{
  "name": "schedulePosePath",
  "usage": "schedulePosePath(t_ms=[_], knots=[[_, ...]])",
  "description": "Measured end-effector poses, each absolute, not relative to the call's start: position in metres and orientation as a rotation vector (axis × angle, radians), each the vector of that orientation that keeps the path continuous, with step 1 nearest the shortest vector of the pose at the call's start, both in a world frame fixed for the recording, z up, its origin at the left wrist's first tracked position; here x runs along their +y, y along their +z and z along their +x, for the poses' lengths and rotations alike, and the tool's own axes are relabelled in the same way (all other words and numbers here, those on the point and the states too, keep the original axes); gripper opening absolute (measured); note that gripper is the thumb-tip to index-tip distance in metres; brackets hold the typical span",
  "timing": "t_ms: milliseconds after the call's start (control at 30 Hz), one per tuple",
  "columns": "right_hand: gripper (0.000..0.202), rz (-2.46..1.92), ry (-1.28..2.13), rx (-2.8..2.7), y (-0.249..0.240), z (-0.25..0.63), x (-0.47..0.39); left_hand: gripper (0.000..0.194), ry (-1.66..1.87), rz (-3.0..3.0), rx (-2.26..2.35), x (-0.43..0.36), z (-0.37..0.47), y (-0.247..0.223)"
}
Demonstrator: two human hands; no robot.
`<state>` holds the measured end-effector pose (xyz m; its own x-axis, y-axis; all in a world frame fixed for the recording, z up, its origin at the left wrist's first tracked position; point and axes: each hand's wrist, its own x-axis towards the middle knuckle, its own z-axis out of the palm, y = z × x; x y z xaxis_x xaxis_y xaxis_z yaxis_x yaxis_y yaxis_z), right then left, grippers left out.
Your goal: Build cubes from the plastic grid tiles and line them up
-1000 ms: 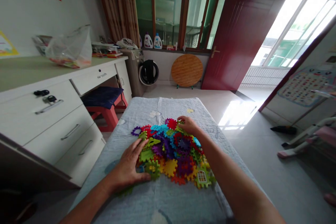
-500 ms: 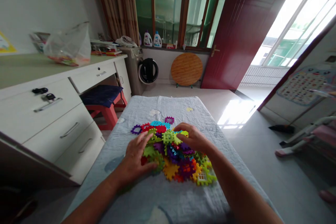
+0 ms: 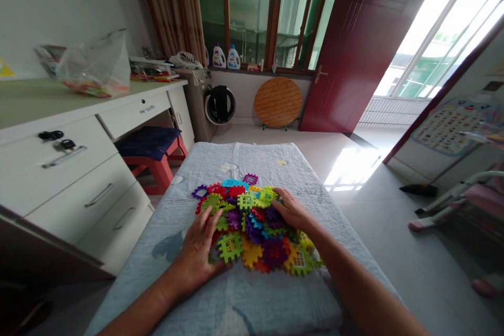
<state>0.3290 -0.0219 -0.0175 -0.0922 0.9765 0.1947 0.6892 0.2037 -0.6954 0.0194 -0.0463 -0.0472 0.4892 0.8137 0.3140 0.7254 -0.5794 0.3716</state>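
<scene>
Head view, toothed pieces (image 3: pixel 255 223): loose multicoloured pile, mid-table, on the pale blue cloth (image 3: pixel 236 299).
Lime square pieces (image 3: pixel 247 200): on top of the pile, toward its far side.
Purple frame (image 3: pixel 250 179): at the pile's far edge.
Left hand (image 3: pixel 198 252): at the pile's left side; thumb wide of the fingers, nothing seen gripped.
Right hand (image 3: pixel 293 212): at the pile's right side, fingertips beside a lime piece; grip or mere contact, cannot tell.
Stool (image 3: pixel 151 143): left of the table, dark top, red legs.
Desk (image 3: pixel 29 102): farther left, bearing a plastic bag (image 3: pixel 98 69).
Round wooden board (image 3: pixel 277 102): upright near the far wall, beside the red door (image 3: pixel 350 52).
</scene>
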Motion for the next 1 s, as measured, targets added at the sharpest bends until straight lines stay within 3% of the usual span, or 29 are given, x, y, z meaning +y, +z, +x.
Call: schedulePosePath(t_ms=[200,333,400,533,667,767,1000], knots=[[0.036,-1.302,0.782,-1.681,-0.013,0.326,-0.007,0.109,0.705,2.564,1.244,-0.034,0.037,-0.041],[0.035,-1.467,0.72,-1.675,-0.003,0.348,-0.016,0.118,0.656,2.557,1.264,-0.041,0.025,-0.035],[0.049,-1.594,0.656,-1.759,0.003,0.365,-0.034,0.122,0.643,2.56,1.256,-0.047,0.014,-0.031],[0.105,-1.639,0.669,-2.065,0.003,0.391,-0.084,0.125,0.629,2.593,1.254,-0.057,-0.006,-0.03],[0.128,-1.646,0.686,-2.179,-0.013,0.389,-0.115,0.114,0.581,2.691,1.249,-0.062,-0.009,-0.042],[0.125,-1.632,0.651,-2.159,-0.021,0.376,-0.113,0.1,0.588,2.766,1.209,-0.058,0.002,-0.048],[0.095,-1.543,0.549,-1.976,-0.02,0.349,-0.082,0.089,0.612,2.841,1.225,-0.042,0.027,-0.042]])
